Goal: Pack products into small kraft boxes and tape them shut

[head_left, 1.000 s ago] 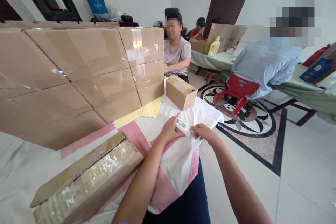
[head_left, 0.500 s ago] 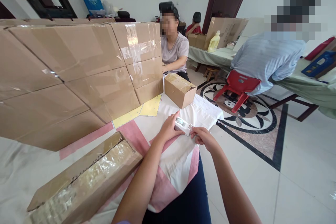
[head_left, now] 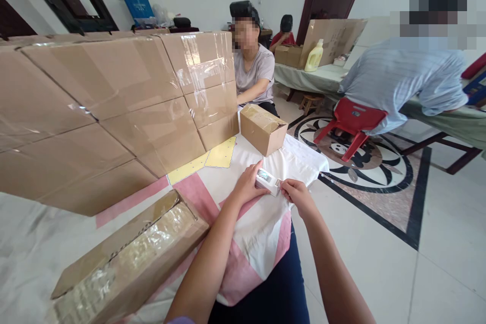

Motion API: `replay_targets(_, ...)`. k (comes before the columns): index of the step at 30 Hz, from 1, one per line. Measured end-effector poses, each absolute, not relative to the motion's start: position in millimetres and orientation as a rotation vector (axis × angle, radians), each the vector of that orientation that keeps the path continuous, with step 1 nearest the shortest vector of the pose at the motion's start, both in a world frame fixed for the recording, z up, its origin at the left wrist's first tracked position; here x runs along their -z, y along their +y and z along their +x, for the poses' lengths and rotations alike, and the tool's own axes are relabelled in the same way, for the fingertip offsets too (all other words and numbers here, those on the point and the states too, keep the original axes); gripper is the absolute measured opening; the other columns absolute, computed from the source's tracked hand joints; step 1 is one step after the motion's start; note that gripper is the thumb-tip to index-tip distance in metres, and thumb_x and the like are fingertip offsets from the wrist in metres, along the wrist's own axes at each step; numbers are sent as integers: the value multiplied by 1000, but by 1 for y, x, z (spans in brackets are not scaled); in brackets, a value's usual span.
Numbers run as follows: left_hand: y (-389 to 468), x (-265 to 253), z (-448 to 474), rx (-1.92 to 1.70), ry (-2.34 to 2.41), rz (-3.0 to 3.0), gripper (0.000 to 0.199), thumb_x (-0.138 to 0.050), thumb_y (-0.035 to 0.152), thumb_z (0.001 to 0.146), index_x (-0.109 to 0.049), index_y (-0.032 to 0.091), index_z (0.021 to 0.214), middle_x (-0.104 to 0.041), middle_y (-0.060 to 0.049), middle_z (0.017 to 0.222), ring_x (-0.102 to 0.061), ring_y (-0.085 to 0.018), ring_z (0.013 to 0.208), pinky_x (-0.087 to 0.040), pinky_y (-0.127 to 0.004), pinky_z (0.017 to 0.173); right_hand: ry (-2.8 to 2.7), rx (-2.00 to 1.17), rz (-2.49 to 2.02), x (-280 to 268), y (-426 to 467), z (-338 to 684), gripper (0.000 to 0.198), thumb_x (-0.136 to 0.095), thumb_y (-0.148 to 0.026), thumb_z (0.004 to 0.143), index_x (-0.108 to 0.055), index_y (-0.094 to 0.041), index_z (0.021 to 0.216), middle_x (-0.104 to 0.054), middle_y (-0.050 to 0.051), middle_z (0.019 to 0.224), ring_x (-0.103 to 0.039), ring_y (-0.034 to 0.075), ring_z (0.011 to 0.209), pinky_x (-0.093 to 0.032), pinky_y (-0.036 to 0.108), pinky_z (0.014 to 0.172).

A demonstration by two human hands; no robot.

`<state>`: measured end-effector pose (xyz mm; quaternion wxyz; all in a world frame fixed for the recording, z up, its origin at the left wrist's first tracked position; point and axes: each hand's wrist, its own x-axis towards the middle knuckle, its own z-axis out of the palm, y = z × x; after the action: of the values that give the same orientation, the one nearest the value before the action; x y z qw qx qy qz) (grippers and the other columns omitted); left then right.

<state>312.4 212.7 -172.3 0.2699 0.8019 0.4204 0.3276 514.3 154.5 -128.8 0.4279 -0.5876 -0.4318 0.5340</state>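
Note:
My left hand point(head_left: 250, 182) is wrapped round a small white box point(head_left: 267, 182) with a dark picture on its upper face. At the box's right end, the fingers of my right hand point(head_left: 296, 193) are pinched together on what looks like its end flap point(head_left: 278, 183). Both hands are over a white and pink cloth point(head_left: 212, 202) on the table. Just beyond them stands a closed brown carton point(head_left: 261, 129). A longer taped carton point(head_left: 132, 258) lies to the left of my left forearm.
Stacked taped cartons point(head_left: 132, 101) form a wall at the left. Behind the stack sits a person in a grey shirt point(head_left: 258, 71). At the right, another person point(head_left: 402, 81) sits on a red chair point(head_left: 353, 121) by a covered table with a yellow bottle point(head_left: 314, 55).
The view has shifted slightly, so the surroundings sit a little further right. My left hand keeps its hold on the box, and my right fingers stay at its end.

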Motion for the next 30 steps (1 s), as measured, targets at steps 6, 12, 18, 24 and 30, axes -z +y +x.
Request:
replay_targets(6,214,172,312,-858,1126,2164,121,-91,43,67,-16,30,160,-47,-13,143,-49,-32,129,-42,-46,108,-1060,-1270,-1442,130,153,511,27,-65,-45,71,-62,-17,67,-51,-1,61,-34,9,52,-22,26,49)
replay_targets(12,216,173,311,-853,1129,2180,121,-90,43,67,-14,31,160,-49,-13,140,-50,-33,126,-43,-47,107,-1025,-1284,-1503,143,155,512,29,-62,-46,71,-60,-18,66,-49,-1,60,-33,9,51,-22,26,48)
replay_targets(18,216,174,311,-885,1117,2209,119,-91,41,68,-15,32,159,-50,-10,138,-52,-31,125,-44,-44,106,-1023,-1340,-1555,144,158,512,25,-60,-44,71,-59,-19,67,-48,-2,58,-33,9,50,-22,25,48)
replay_targets(24,216,176,312,-887,1129,2188,119,-90,41,68,-14,33,159,-52,-9,135,-53,-30,123,-45,-44,104,-1012,-1361,-1538,148,159,511,22,-60,-40,70,-55,-19,66,-48,-3,59,-36,8,51,-24,23,48)
replay_targets(30,215,176,313,-894,1127,2199,118,-90,40,68,-15,33,159,-52,-9,136,-53,-30,125,-45,-45,105,-1034,-1363,-1495,150,155,511,23,-60,-41,73,-53,-20,66,-46,-5,57,-36,7,48,-24,22,46)
